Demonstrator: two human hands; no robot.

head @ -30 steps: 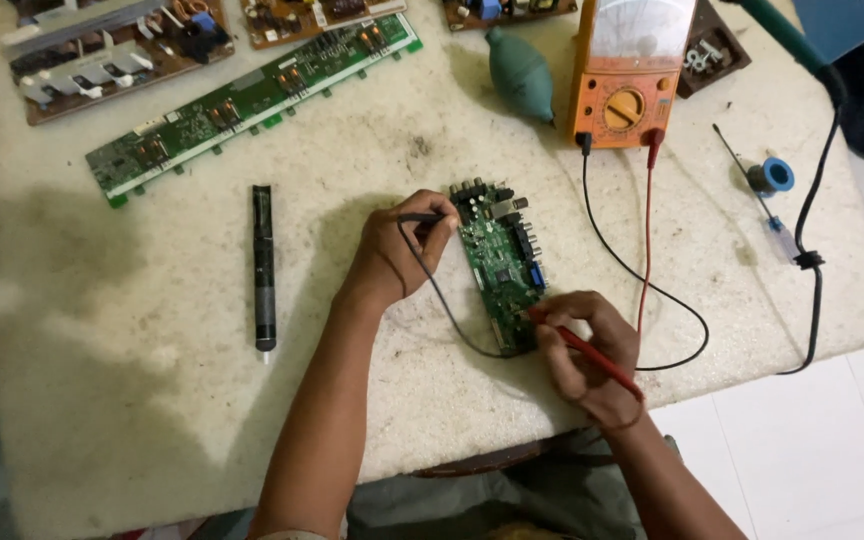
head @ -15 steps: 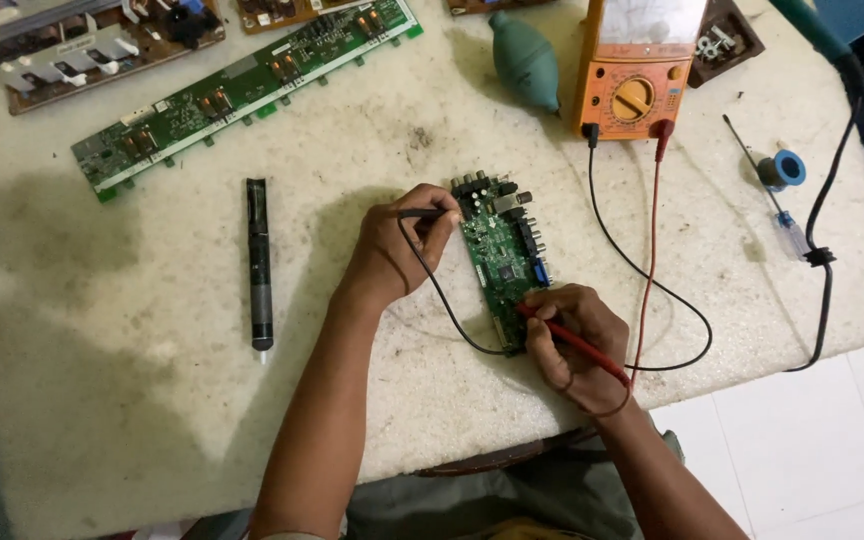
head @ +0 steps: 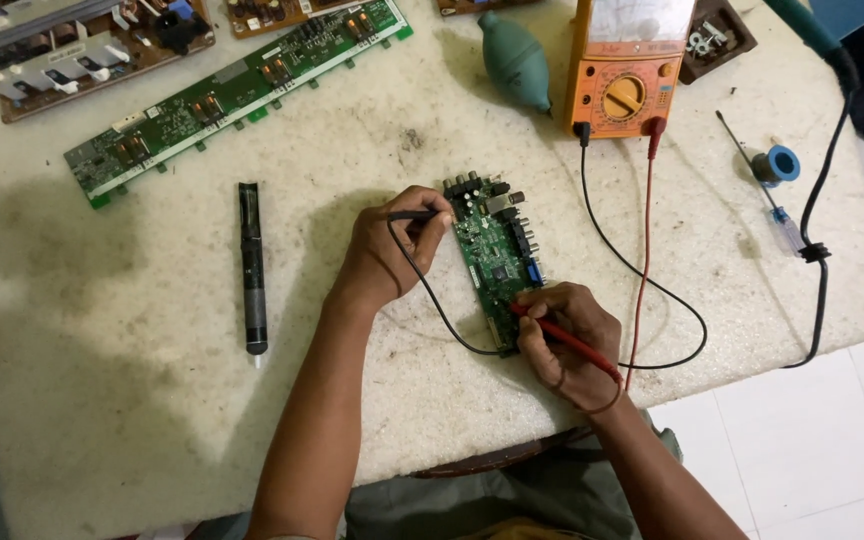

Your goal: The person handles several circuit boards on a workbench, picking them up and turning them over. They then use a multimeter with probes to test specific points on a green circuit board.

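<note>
Both forearms are bare, with no sleeves or gloves. The left hand (head: 387, 250) wears nothing; the right hand (head: 567, 340) has a thin band at the wrist. Grey-green clothing covers the lap.

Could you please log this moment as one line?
left hand: black probe | right hand: red probe | both on board | meter behind

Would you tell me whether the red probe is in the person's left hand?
No, the red probe is held in the right hand, while the left hand holds the black probe on the green circuit board.
</note>
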